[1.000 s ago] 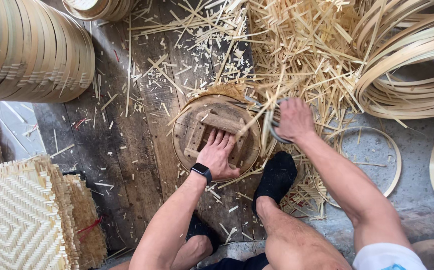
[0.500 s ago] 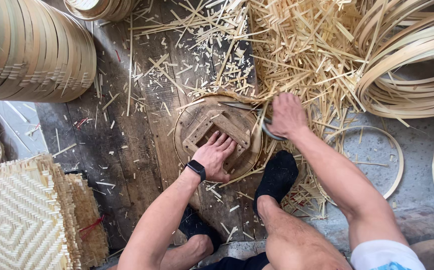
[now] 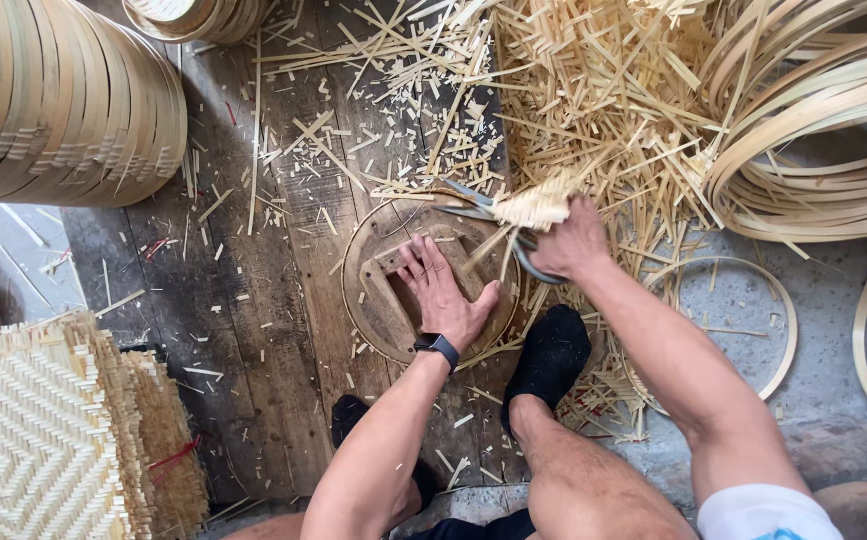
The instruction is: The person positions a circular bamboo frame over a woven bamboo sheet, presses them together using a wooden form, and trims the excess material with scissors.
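Note:
A round wooden form (image 3: 374,300) ringed by a thin bamboo hoop lies on the dark plank floor. My left hand (image 3: 441,293) presses flat on the form's middle, fingers spread, a black watch on the wrist. My right hand (image 3: 572,240) grips large metal scissors (image 3: 484,208) at the form's upper right edge. The blades point left beside a tuft of cut bamboo strip ends (image 3: 537,204). My black-socked foot (image 3: 549,355) rests just below the form.
Loose bamboo strips and offcuts (image 3: 594,100) cover the floor above. Coiled bamboo hoops (image 3: 824,130) lie at the right, one single hoop (image 3: 784,330) on grey concrete. Stacked round frames (image 3: 54,100) fill the upper left. Woven bamboo mats (image 3: 44,440) sit at lower left.
My right hand has lifted slightly and brought the scissors to the form's upper edge. My left hand slid up from the form's lower rim onto its middle.

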